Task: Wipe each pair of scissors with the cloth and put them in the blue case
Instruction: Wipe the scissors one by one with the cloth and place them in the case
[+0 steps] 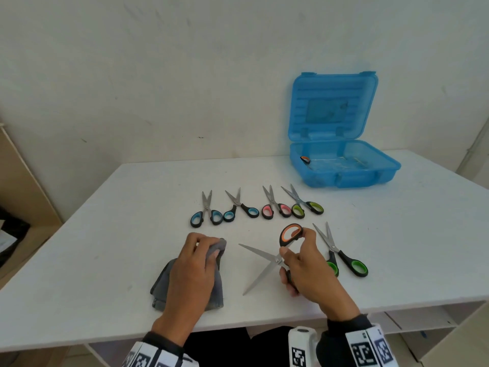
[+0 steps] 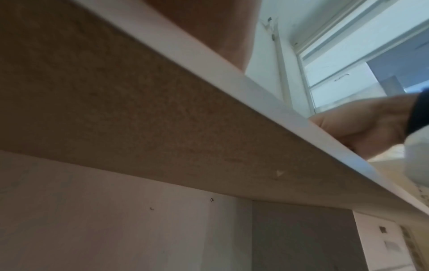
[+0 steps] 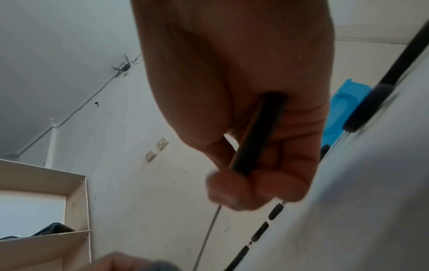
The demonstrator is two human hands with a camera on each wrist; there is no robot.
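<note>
While the white surface (image 1: 105, 274) is carrying everything, the blue case (image 1: 341, 165) is standing open at its far right, one orange-handled pair lying inside. The grey cloth (image 1: 217, 287) is lying near the front edge, the left hand (image 1: 190, 271) resting on it, fingers bunching its far end. The right hand (image 1: 307, 271) is grasping the orange-handled scissors (image 1: 264, 258), blades spread toward the cloth. The green-handled scissors (image 1: 341, 255) are lying just right. Four more pairs (image 1: 254, 207) are sitting in a row behind.
</note>
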